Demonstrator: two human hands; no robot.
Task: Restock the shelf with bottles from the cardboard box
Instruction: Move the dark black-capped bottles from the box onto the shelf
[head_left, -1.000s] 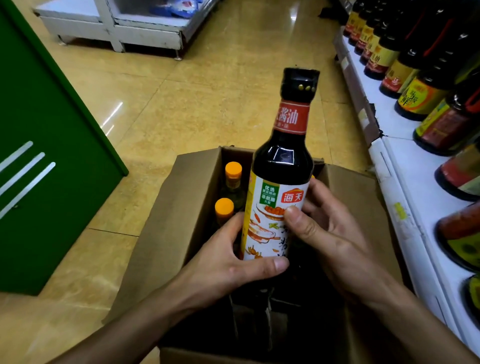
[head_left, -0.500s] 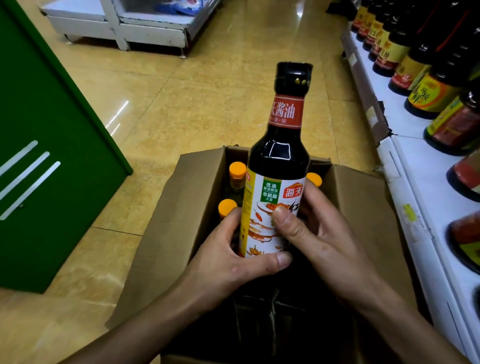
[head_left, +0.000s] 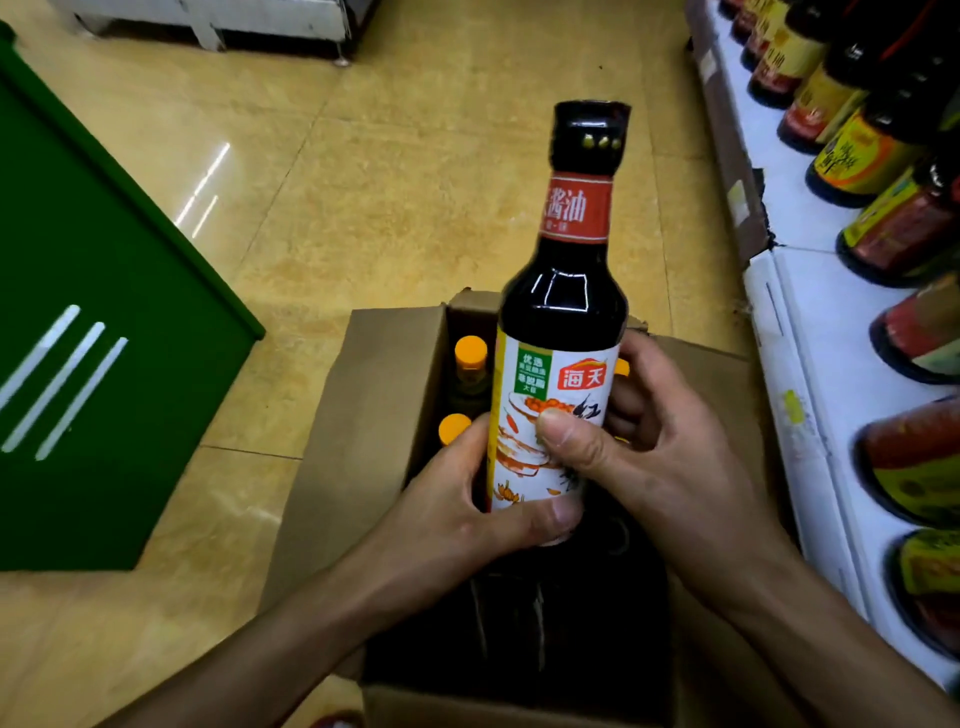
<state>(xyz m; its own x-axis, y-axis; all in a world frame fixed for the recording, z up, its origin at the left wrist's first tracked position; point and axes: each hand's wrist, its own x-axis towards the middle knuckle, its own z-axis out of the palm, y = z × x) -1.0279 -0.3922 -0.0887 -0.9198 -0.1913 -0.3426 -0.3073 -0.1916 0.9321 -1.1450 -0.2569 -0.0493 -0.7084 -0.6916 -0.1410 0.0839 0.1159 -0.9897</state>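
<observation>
I hold the bottle (head_left: 560, 312) up over the box (head_left: 363, 426) with both hands. My left hand (head_left: 457, 514) wraps round its low end, thumb across the front. My right hand (head_left: 670, 467) grips the label from the right, thumb on the front. The bottle stands nearly straight up. Orange caps (head_left: 470, 353) show inside the box. The shelf (head_left: 831, 322), with more bottles on it, is on my right.
</observation>
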